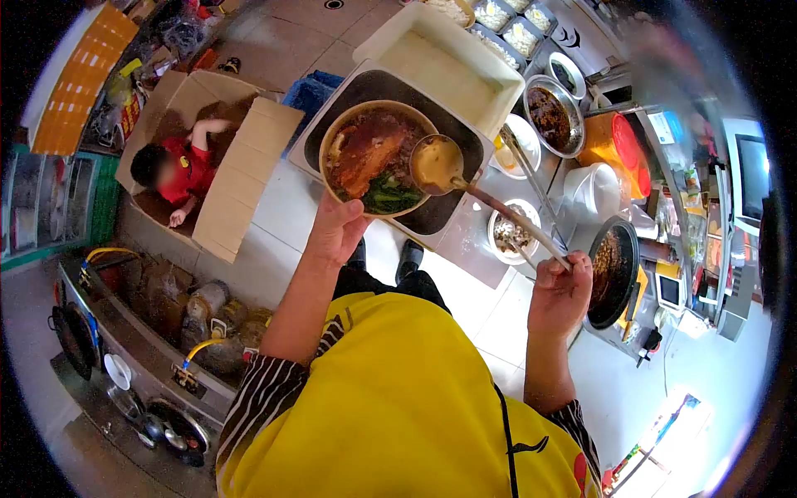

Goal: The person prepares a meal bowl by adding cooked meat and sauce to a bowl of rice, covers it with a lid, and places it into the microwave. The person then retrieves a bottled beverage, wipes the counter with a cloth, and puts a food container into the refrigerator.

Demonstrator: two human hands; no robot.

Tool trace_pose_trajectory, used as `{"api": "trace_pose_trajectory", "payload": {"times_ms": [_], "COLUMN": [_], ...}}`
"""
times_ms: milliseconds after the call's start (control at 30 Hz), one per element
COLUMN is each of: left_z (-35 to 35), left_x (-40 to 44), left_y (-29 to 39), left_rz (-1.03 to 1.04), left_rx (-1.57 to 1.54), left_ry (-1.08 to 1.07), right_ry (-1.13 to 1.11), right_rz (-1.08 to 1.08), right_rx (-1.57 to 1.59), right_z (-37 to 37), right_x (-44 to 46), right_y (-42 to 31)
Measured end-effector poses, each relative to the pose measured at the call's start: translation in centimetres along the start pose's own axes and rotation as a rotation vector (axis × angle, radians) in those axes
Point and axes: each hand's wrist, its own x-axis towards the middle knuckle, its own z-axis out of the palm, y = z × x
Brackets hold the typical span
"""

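My left hand (336, 228) grips the near rim of a round bowl (331, 141), thumb over the edge. In the bowl are reddish-brown broth, a browned piece of food (365, 162) and green leafy vegetables (392, 193). My right hand (560, 286) is closed around the end of a ladle's long handle (515, 217). The ladle's round cup (437, 164) is over the bowl's right edge, with light brown liquid in it. Behind the bowl lies a dark-bottomed metal basin (390, 85), partly hidden.
A person in a red shirt (184, 170) is in a cardboard box (257, 174) at left. At right stand a metal bowl of dark sauce (550, 116), a white bowl (513, 228), a black pot (613, 266) and an orange tub (610, 149). A cream tray (440, 62) lies beyond.
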Motion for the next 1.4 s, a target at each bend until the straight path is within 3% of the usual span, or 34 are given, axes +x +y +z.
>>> {"api": "trace_pose_trajectory", "payload": {"times_ms": [200,400,500,567,767,967,1067,1200,1400], "left_z": [-0.9,-2.4,-2.8,-3.5,-4.1,-4.8,-4.8,-4.5,-4.8], "left_x": [0.8,0.5,-0.3,-1.0,-3.3,-5.1,-5.5,-5.6,-6.0], "left_y": [0.0,1.2,2.2,2.8,3.7,3.7,3.6,3.9,3.5], "left_rz": [0.003,0.013,0.025,0.036,0.062,0.082,0.09,0.057,0.039], "left_rx": [-0.002,-0.024,-0.039,-0.01,0.053,0.061,0.079,0.068,0.066], "left_ry": [-0.024,-0.004,0.014,0.031,0.125,0.113,0.124,0.106,0.117], "right_ry": [-0.009,0.075,0.13,0.044,-0.116,-0.162,-0.305,-0.449,-0.668], "right_rz": [0.192,0.032,-0.041,-0.033,0.047,0.062,-0.155,-0.582,-0.742], "right_rx": [0.299,0.255,-0.041,-0.328,-0.547,-0.838,-1.348,-1.707,-1.819], "right_z": [-1.3,-2.9,-2.1,-1.5,-0.4,1.6,1.1,1.3,1.3], "right_x": [0.3,1.9,2.1,2.4,5.7,7.9,7.2,5.4,1.0], "right_y": [0.1,1.9,4.5,6.4,11.6,11.9,13.1,13.9,14.3]}}
